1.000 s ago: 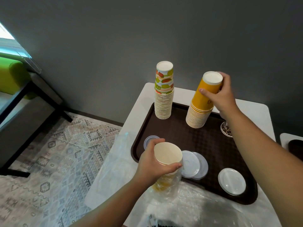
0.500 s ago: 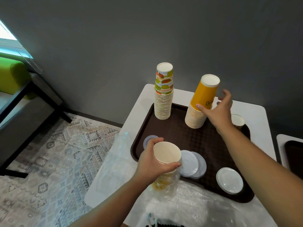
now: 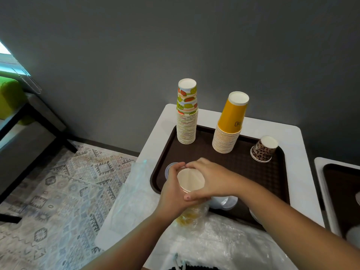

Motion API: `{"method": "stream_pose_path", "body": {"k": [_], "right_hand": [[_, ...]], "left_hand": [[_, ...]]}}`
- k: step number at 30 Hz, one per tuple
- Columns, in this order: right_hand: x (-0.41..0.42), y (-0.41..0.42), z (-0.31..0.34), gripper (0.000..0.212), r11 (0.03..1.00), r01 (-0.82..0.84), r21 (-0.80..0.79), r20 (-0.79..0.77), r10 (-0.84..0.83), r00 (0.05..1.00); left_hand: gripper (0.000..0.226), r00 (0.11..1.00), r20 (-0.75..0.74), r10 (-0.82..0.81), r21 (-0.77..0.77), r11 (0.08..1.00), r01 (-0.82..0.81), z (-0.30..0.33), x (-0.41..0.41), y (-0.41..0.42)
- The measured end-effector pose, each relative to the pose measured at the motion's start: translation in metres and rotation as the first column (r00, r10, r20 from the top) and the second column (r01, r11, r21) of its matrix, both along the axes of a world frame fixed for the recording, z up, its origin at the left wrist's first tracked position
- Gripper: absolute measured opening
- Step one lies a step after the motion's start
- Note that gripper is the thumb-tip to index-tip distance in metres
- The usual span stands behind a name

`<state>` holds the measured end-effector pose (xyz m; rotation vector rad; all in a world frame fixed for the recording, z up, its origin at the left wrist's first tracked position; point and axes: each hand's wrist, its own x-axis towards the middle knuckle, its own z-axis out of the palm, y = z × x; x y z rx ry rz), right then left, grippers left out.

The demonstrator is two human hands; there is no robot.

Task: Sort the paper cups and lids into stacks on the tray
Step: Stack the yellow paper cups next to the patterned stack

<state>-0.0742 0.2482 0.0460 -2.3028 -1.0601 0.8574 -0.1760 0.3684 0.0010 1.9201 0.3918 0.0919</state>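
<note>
A brown tray (image 3: 272,172) lies on a white table (image 3: 298,145). At its back stand a fruit-patterned cup stack (image 3: 187,114) and a yellow cup stack (image 3: 229,125), both upside down. A single leopard-print cup (image 3: 263,150) stands inverted at the back right. My left hand (image 3: 173,193) grips a stack of cups in a plastic sleeve (image 3: 191,182), mouth up, at the tray's front left. My right hand (image 3: 210,180) curls round the top cup of that stack from the right. White lids (image 3: 226,202) lie partly hidden under my right wrist.
Crinkled clear plastic wrap (image 3: 214,240) covers the table's front. A bluish lid (image 3: 168,169) peeks out behind my left hand. A second table with another brown tray (image 3: 342,191) stands to the right. A patterned rug (image 3: 68,191) and a dark bench (image 3: 23,133) lie to the left.
My right hand left the yellow stack at the back and came down to the sleeved cups in my left hand. The leopard-print cup now shows in full.
</note>
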Motion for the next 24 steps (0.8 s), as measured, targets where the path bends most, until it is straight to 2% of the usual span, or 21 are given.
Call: {"method": "stream_pose_path", "body": {"k": [4,8,13,16,19,24], "right_hand": [[-0.003,0.003,0.0,0.08,0.999,0.021,0.027,0.086,-0.023,0.996],[-0.002,0.003,0.001,0.08,0.998,0.026,0.056,0.112,-0.032,0.993],[0.018,-0.008,0.023,0.074,0.984,0.095,0.154,0.018,-0.099,0.995],[0.036,-0.024,0.042,0.067,0.975,0.126,0.181,-0.094,-0.11,0.99],[0.057,-0.045,0.045,0.061,0.982,0.125,0.141,-0.2,-0.096,0.975],[0.065,-0.05,0.025,0.071,0.995,-0.029,-0.098,-0.053,0.024,0.998]], "left_hand": [[0.119,1.0,-0.001,0.007,-0.02,1.0,-0.007,-0.002,0.0,0.0],[0.092,1.0,-0.023,-0.015,0.014,1.0,0.016,-0.002,0.002,0.0],[0.078,0.998,-0.057,-0.016,-0.03,0.999,0.014,-0.001,-0.001,0.002],[0.08,0.998,-0.06,-0.007,-0.02,1.0,0.006,-0.001,-0.001,0.003],[0.073,0.997,-0.067,0.028,-0.044,0.999,-0.031,-0.003,-0.001,0.003],[0.07,0.997,-0.074,0.019,-0.007,1.0,-0.02,-0.001,-0.001,0.003]]}}
